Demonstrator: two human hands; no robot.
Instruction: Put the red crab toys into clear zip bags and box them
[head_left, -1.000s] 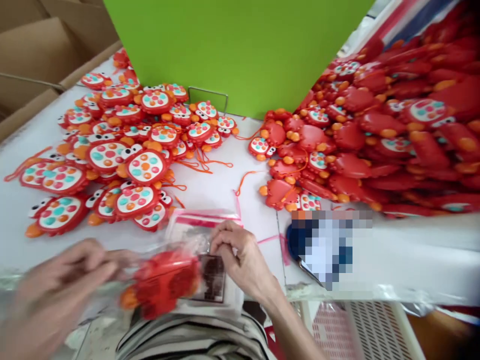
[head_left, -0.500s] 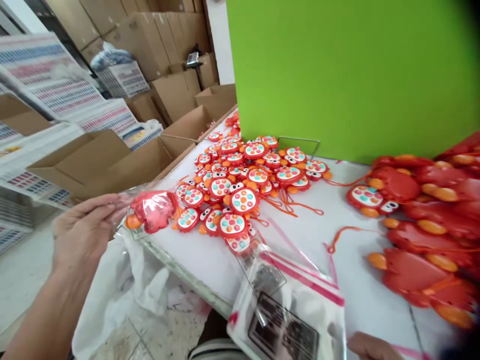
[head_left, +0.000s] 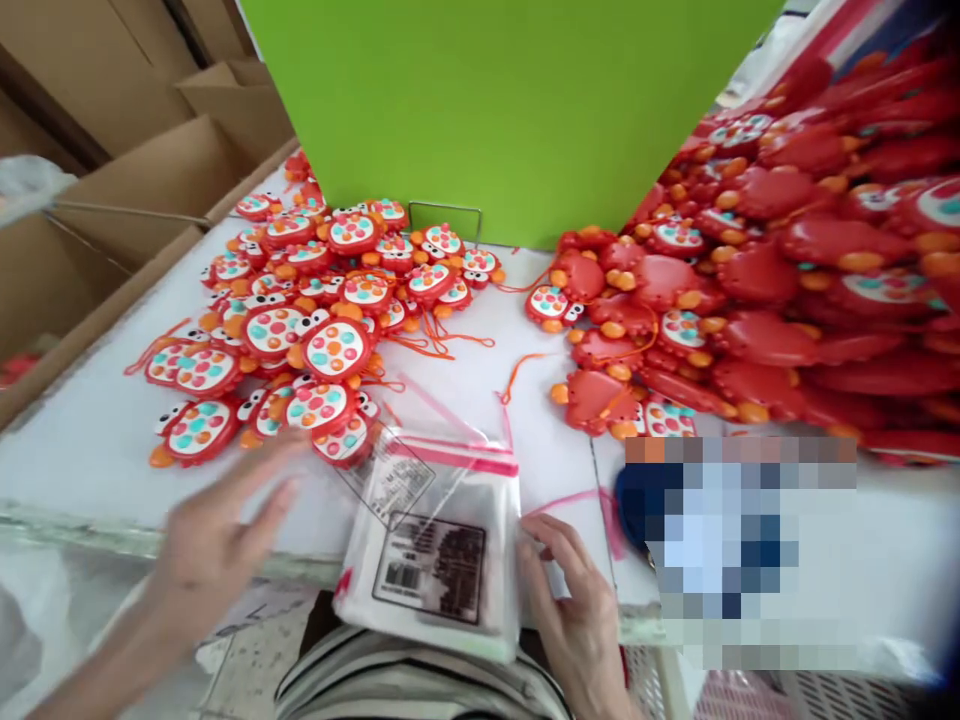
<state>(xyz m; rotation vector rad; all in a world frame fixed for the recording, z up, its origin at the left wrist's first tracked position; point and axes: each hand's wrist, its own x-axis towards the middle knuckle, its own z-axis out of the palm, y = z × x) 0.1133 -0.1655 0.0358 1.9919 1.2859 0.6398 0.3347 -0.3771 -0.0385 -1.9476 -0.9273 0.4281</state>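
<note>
My left hand [head_left: 217,550] is blurred, with thumb and fingers apart and nothing in them. It hovers at the near edge of a pile of red crab-shaped toys [head_left: 337,345] with white faces, coloured dots and orange cords. By the table's front edge lies a stack of clear zip bags [head_left: 431,550] with pink seals and black printed labels. At the stack's right side is my right hand [head_left: 566,590], its fingers loosely bent and apart, the fingertips by the bag edge. Loose bags with pink strips lie partly under and behind the stack.
A green panel [head_left: 480,110] stands at the back of the white table [head_left: 97,440]. To the right rises a large heap of red toys [head_left: 772,270], many face down. Open cardboard boxes [head_left: 150,190] stand at the left. A dark blue object [head_left: 637,510], partly pixelated, lies at the right.
My left hand has let go of the bagged red toy and come back from the left to the pile. My right hand has moved in to the bag stack. The view has turned right.
</note>
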